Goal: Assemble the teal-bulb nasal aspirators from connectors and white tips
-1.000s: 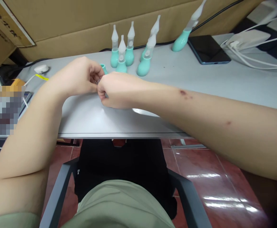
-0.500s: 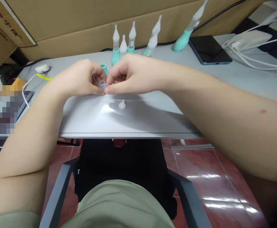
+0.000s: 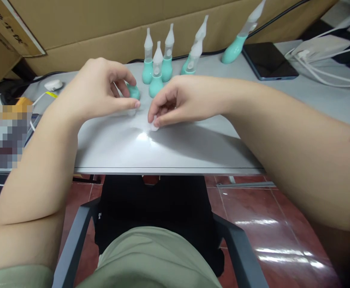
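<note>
My left hand (image 3: 111,90) hovers over the table with its thumb and fingers spread apart. Beside its fingertips stands a teal rubber bulb (image 3: 134,93), partly hidden by the fingers. A small translucent tube (image 3: 131,112) shows just below the left thumb, mostly covered. My right hand (image 3: 175,102) pinches a small white nozzle tip (image 3: 153,127) between thumb and index finger, low at the tabletop. Behind the hands stand several assembled nasal aspirators (image 3: 156,86), each with a teal bulb, a clear tube and a white pointed tip.
One more aspirator (image 3: 235,49) leans at the back right, next to a dark phone (image 3: 269,60). White cables and an adapter (image 3: 322,50) lie at the right. A white plug (image 3: 53,85) rests at the left. A cardboard wall (image 3: 103,28) closes off the rear.
My hands have moved apart. The left has let go of the clear tube and opened near the teal bulb. My right has come down and taken hold of the white nozzle tip.
</note>
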Motion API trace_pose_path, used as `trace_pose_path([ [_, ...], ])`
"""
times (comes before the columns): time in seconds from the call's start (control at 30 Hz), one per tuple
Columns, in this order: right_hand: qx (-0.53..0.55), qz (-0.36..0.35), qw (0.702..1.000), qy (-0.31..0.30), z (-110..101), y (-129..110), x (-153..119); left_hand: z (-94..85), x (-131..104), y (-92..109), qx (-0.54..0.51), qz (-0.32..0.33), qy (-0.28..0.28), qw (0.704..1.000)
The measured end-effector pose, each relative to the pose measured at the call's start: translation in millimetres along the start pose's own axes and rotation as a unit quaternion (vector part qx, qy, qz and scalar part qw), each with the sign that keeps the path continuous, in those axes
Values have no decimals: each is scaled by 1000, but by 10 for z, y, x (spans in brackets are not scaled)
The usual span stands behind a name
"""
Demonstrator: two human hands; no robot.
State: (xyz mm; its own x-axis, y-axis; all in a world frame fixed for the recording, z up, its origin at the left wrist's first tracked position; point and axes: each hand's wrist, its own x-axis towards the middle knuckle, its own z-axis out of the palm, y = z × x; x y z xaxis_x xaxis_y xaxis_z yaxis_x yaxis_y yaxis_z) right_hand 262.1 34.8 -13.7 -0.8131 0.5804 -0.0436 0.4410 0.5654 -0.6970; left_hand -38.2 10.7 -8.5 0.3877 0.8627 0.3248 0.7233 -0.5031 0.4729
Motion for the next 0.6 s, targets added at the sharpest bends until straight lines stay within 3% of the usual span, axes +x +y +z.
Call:
trace_pose_path([
  [0.1,164,-11,985,46,5,101,9,141,47,-132,-37,104,73,991],
  [0.2,331,-26,939,86,60,183,30,283,72,-136,-70,204,103,971],
  [0.3,448,-27,888,101,134,230,44,395,76,-49,-101,262,120,952],
  [0.4,498,-24,861,99,195,240,51,475,108,-12,-113,291,124,942],
  [0.53,479,-14,873,94,246,227,67,530,148,-59,-113,335,151,923],
  [0.6,430,-9,892,140,245,211,57,525,122,-52,-106,315,151,931],
])
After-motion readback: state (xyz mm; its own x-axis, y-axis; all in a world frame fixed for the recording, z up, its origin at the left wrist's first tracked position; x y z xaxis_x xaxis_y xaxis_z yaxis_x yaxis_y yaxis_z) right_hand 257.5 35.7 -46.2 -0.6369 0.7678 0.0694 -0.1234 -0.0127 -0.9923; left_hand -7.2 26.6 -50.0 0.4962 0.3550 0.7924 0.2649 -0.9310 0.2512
